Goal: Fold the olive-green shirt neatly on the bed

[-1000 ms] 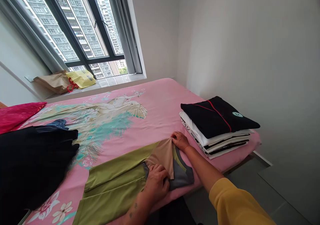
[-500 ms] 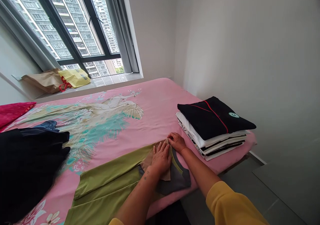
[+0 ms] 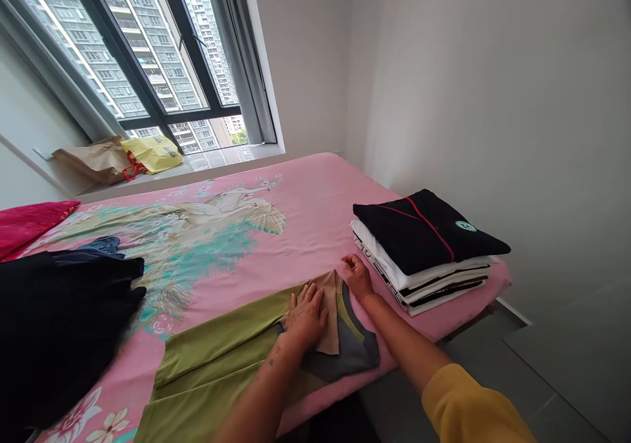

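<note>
A green garment [image 3: 221, 364] with a tan folded-over flap [image 3: 331, 305] and a grey band [image 3: 355, 354] lies on the pink bedsheet [image 3: 305, 233] near the front edge. My left hand [image 3: 306, 317] lies flat on the tan flap, fingers stretched out. My right hand [image 3: 355, 275] rests just past the flap's far corner, on the sheet, with its fingers loosely curled and nothing visibly in them.
A stack of folded clothes [image 3: 424, 249], black on top, sits at the bed's right corner by the wall. A heap of dark clothes [image 3: 59, 325] and a red cloth [image 3: 29, 223] lie at the left. Paper bags [image 3: 118, 157] rest on the window sill.
My left hand went from pinching the tan flap to pressing flat on it. My right hand let go of the flap's corner and drew slightly to the right.
</note>
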`<action>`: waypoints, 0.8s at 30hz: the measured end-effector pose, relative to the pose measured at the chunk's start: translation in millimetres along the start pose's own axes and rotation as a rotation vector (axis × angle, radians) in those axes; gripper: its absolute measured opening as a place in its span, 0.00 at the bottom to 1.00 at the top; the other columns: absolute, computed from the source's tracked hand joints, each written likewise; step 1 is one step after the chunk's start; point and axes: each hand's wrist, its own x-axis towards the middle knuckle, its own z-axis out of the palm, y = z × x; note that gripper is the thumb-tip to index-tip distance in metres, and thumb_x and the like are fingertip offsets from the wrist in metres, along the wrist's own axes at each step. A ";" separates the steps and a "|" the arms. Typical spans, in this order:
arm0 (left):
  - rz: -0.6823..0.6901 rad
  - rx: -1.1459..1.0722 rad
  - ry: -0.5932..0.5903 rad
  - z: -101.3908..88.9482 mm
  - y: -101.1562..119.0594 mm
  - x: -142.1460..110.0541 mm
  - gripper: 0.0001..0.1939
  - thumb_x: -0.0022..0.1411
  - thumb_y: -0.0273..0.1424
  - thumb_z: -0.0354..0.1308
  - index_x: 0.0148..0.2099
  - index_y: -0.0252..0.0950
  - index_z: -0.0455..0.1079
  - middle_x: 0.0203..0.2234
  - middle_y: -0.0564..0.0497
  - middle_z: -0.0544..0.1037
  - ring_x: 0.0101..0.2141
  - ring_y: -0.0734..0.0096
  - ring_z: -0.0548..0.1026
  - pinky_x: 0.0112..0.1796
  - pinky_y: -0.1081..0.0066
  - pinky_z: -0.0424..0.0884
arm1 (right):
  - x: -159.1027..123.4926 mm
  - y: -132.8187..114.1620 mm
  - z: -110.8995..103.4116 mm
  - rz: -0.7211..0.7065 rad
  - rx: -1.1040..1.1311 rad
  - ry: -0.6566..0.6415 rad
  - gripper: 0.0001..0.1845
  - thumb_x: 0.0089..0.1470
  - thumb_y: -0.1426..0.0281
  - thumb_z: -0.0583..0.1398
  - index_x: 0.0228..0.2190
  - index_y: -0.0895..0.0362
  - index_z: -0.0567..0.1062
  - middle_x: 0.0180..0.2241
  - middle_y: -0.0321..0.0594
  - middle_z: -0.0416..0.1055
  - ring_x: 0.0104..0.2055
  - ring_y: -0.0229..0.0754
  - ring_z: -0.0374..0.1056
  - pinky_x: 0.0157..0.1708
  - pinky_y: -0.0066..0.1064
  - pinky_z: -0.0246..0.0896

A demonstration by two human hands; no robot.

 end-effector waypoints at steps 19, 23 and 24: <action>0.257 -0.034 0.299 -16.6 -59.0 -98.3 0.22 0.53 0.27 0.52 0.52 0.42 0.66 0.52 0.48 0.68 0.55 0.59 0.63 0.55 0.57 0.57 | -59.1 -53.6 -9.7 -0.281 -0.426 -0.589 0.21 0.57 0.71 0.49 0.52 0.56 0.67 0.57 0.44 0.60 0.62 0.43 0.49 0.61 0.43 0.39; 0.230 -0.010 0.277 -18.0 -55.5 -114.4 0.16 0.53 0.29 0.53 0.45 0.43 0.70 0.49 0.49 0.71 0.54 0.58 0.64 0.55 0.55 0.57 | -65.4 -53.6 -13.8 -0.119 -0.218 -0.589 0.17 0.51 0.72 0.54 0.44 0.55 0.73 0.51 0.42 0.68 0.56 0.43 0.59 0.57 0.40 0.48; 0.206 -0.012 0.298 -18.8 -57.3 -117.4 0.15 0.53 0.28 0.53 0.44 0.43 0.71 0.49 0.49 0.71 0.53 0.58 0.65 0.54 0.55 0.59 | -63.8 -53.6 -17.9 -0.077 -0.176 -0.534 0.16 0.52 0.72 0.53 0.43 0.55 0.73 0.49 0.42 0.70 0.53 0.41 0.62 0.55 0.38 0.52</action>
